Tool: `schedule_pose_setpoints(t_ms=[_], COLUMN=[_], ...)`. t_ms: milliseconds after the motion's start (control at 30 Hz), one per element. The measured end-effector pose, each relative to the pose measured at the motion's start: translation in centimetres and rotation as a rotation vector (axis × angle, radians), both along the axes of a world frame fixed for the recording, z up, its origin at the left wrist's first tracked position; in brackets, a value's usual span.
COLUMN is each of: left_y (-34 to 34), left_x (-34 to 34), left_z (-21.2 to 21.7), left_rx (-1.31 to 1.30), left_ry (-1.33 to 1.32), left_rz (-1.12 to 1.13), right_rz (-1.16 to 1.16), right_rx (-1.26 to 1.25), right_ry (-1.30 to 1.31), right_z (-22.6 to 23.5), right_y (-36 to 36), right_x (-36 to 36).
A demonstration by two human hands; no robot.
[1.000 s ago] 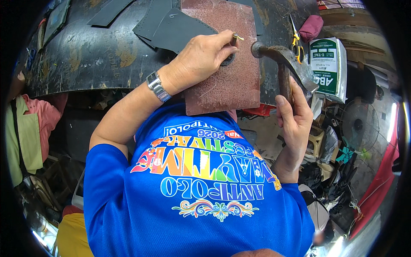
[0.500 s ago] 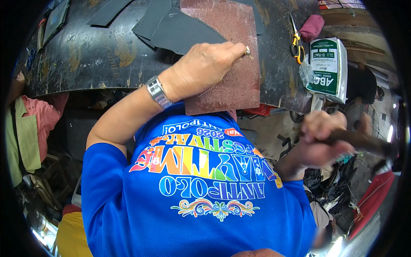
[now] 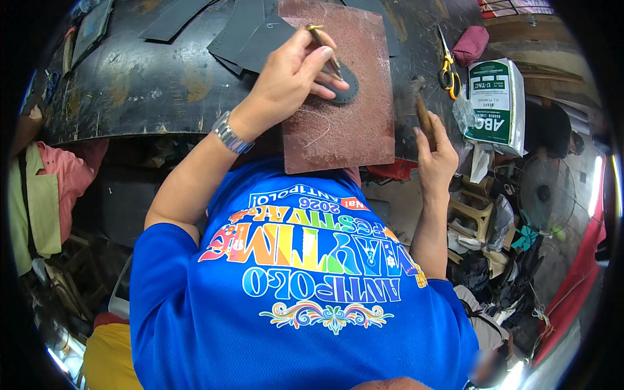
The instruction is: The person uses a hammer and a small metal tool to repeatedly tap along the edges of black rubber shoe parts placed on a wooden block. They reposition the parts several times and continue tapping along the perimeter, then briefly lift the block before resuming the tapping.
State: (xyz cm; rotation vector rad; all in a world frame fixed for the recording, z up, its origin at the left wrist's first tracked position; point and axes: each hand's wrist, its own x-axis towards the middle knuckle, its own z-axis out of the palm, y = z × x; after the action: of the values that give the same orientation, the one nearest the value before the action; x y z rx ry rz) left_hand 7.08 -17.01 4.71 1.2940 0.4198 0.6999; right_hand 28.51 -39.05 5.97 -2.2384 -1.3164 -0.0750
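A slim metal punch (image 3: 335, 64) with a yellowish top slants in the fingers of my left hand (image 3: 283, 81). Its lower end is over the rounded end of a dark grey piece (image 3: 349, 86), which looks like leather with small holes along its edge. That piece lies on a worn reddish-brown board (image 3: 351, 140) on the table. To the right of the board, my right hand (image 3: 439, 159) grips a hammer (image 3: 423, 117) by its wooden handle. The hammer's head is slightly blurred and raised by the board's right edge. Whether the punch touches the piece I cannot tell.
More dark grey cut pieces (image 3: 179, 18) lie on the black, scuffed table (image 3: 143, 97). Yellow-handled scissors (image 3: 448, 75), a maroon pouch (image 3: 471, 44) and a green-and-white container (image 3: 495, 107) are at the right. A fan (image 3: 546, 195) stands beyond on the floor.
My left hand has lifted and turned, uncovering the punch and the dark piece's rounded end. My right hand has brought the hammer from the far right in beside the board.
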Motion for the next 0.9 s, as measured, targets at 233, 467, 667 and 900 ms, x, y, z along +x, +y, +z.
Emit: schedule_pose_setpoints(t_ms=[233,467,667,900], left_y=[3.7,2.7,0.3,0.6], left_x=[-6.2,-6.7,-7.0,-7.8], left_z=[-0.5,-0.7,1.5,-1.7], left_rx=[0.355,0.316,0.691,0.483], left_ry=[0.103,0.052,-0.335,-0.022], left_rz=[0.434,0.390,0.127,0.271], right_rz=[0.106,0.413,0.495,0.391], right_rx=[0.069,0.125,0.332,0.459], right_ry=[0.099,0.150,0.359,-0.199], right_z=[1.2,2.8,3.4,1.1], right_y=[2.8,9.4,10.2,7.0], right_x=[-0.1,-4.0,-4.9,-3.2])
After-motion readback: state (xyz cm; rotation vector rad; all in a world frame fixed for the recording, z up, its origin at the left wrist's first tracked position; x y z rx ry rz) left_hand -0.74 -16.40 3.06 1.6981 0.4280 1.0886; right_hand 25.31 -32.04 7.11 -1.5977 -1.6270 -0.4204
